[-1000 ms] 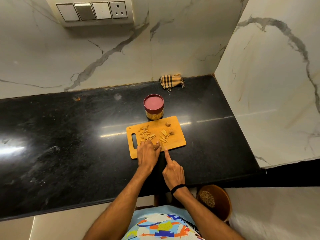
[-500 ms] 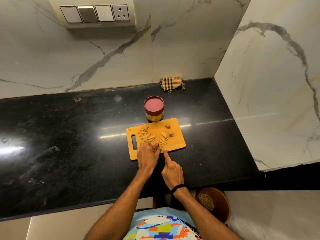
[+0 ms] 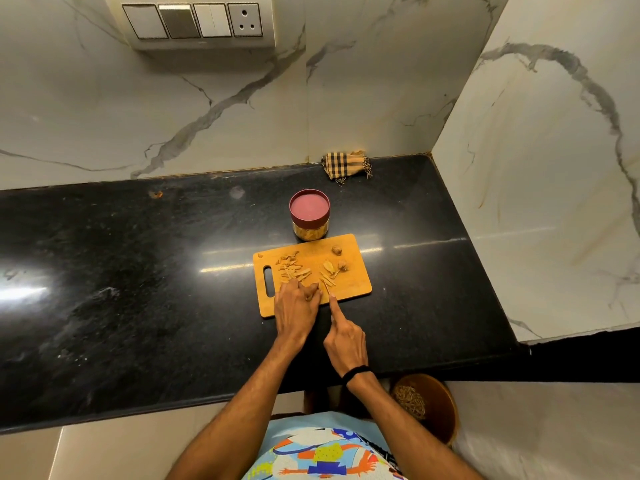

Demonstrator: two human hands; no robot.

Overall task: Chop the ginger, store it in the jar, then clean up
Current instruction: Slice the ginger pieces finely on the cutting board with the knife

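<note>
On the black polished stone counter (image 3: 138,271) lies a rectangular orange-brown wooden cutting board (image 3: 356,289) with a handle slot at its left end. Pale ginger strips (image 3: 292,270) are scattered over the left half of the board, and a few larger ginger chunks (image 3: 337,265) lie on the right half. The left hand (image 3: 296,311) rests over the board's near edge, fingers curled down and pinning an uncut ginger piece (image 3: 311,295) against the wood. The right hand (image 3: 346,337) sits just beside it, above the counter at the board's near edge, index finger stretched straight forward and the other fingers curled under. It seems to grip a knife (image 3: 326,287), seen only as a thin edge-on line running from the fingertip across the board next to the pinned piece. A black band circles the right wrist. Just behind the board stands a small clear jar with a maroon lid (image 3: 309,209), lid on, yellowish contents showing through its side. A checked tan-and-black cloth (image 3: 344,164) lies bunched against the marble wall in the far corner
</note>
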